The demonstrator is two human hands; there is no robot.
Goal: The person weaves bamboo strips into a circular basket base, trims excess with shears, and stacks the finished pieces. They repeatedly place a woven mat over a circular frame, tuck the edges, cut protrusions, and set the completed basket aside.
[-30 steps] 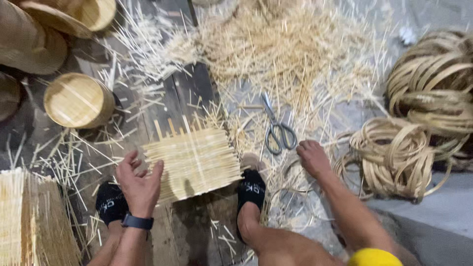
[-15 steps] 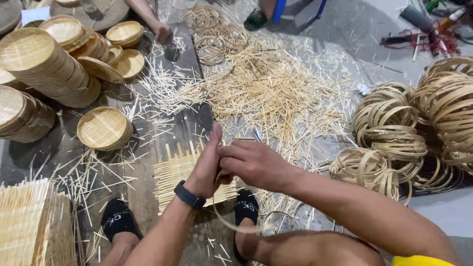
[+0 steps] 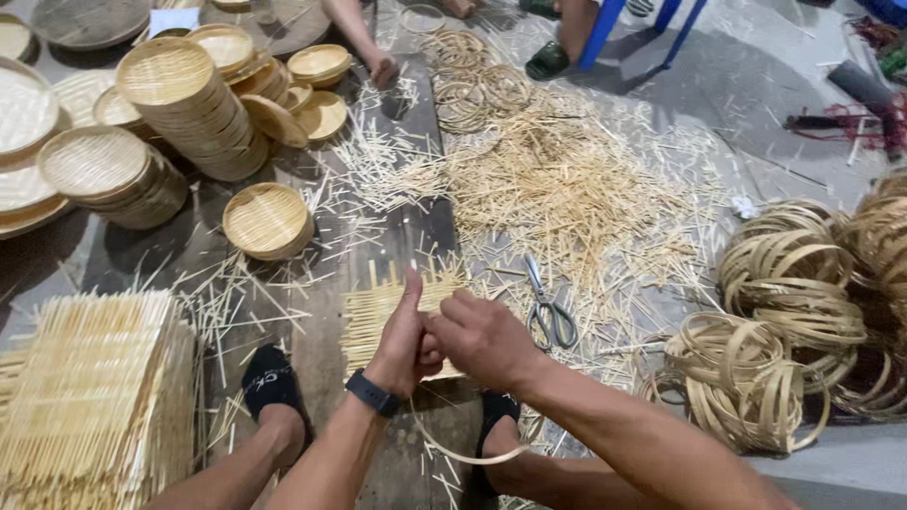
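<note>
A wooden board (image 3: pixel 397 236) runs from twelve o'clock down to the person's feet, with the floor (image 3: pixel 756 104) around it littered with bamboo. At one o'clock lies the big heap of cut bamboo sticks (image 3: pixel 567 189). At nine and ten o'clock stand the stacks of round woven trays (image 3: pixel 179 94), and at eight o'clock a pile of square woven mats (image 3: pixel 90 397). Coils of bamboo rings (image 3: pixel 794 312) fill the three o'clock side. One small round tray (image 3: pixel 266 220) sits alone at eleven o'clock.

In the middle, just past the feet in black sandals (image 3: pixel 272 382), lies a square woven mat (image 3: pixel 378 316) on the board. Both hands meet above its near edge. The left hand (image 3: pixel 402 340), a dark band on its wrist, stands edge-up with fingers pressed together and thumb raised. The right hand (image 3: pixel 482 340) is curled and touches the left. Between them they pinch a thin bamboo strip (image 3: pixel 453 453), which loops down toward six o'clock. Scissors (image 3: pixel 548 307) lie just right of the mat. Another person's hand (image 3: pixel 380 68) rests at twelve o'clock.
</note>
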